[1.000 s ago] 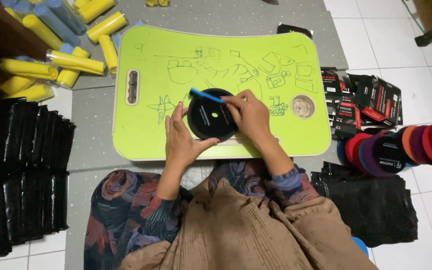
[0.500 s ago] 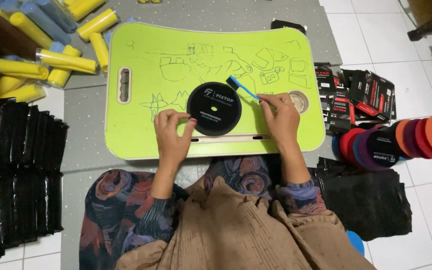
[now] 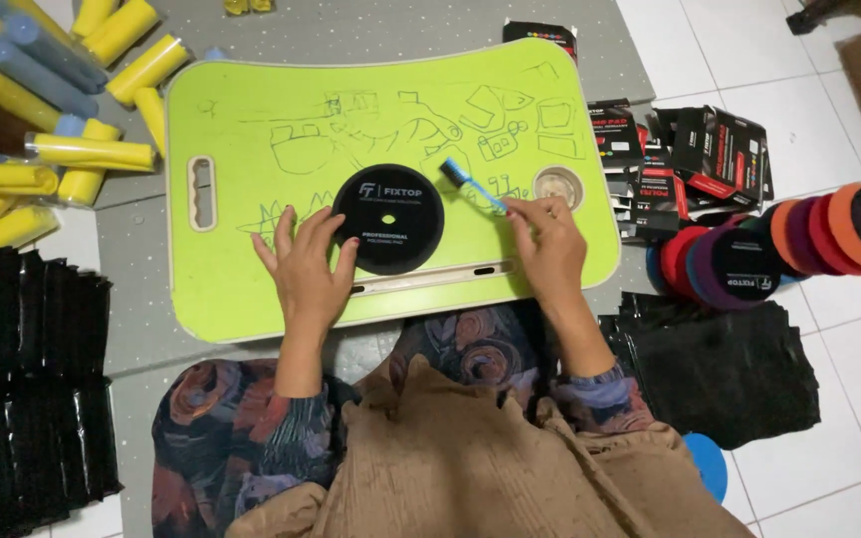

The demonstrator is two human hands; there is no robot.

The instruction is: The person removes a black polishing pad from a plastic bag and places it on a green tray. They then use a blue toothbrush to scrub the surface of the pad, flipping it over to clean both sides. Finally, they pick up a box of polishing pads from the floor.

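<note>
Resting position: my left hand (image 3: pixel 306 267) lies flat on the lime-green lap desk (image 3: pixel 241 289), lower centre of the frame, fingers spread wide, fingertips touching the left edge of the black round pad (image 3: pixel 388 219). It grips nothing.
Right hand: my right hand (image 3: pixel 547 244) sits right of centre, fingers pinched narrow around the handle of a small blue brush (image 3: pixel 470 184). The handle end is hidden in my fingers.
Brush: tilted, bristle head pointing to the upper left, the head just beside the pad's upper right rim. I cannot tell whether the bristles touch the pad or the desk.
Pad: black disc with white print and a small yellow-green dot at its middle, lying flat at the centre of the desk, between my two hands.
Desk surface: scribbled over with dark line drawings; a slotted handle cut-out (image 3: pixel 201 192) at its left side, a round recess (image 3: pixel 557 185) at the right, a long groove (image 3: pixel 430 279) along the near edge.
Upper left of frame: yellow and blue foam rolls (image 3: pixel 92 154) in clear wrap, heaped beside the desk.
Left edge: stacks of black plastic bags (image 3: pixel 22 379).
Right of frame: black and red cartons (image 3: pixel 710 149), loosely piled; below them a row of coloured round pads (image 3: pixel 799 239) standing on edge, from blue and purple to orange.
Lower right: another heap of black bags (image 3: pixel 729 369), and one blue disc (image 3: pixel 707 463) on the floor tiles.
Lap: patterned sleeves and brown knit garment at the bottom of the frame.
</note>
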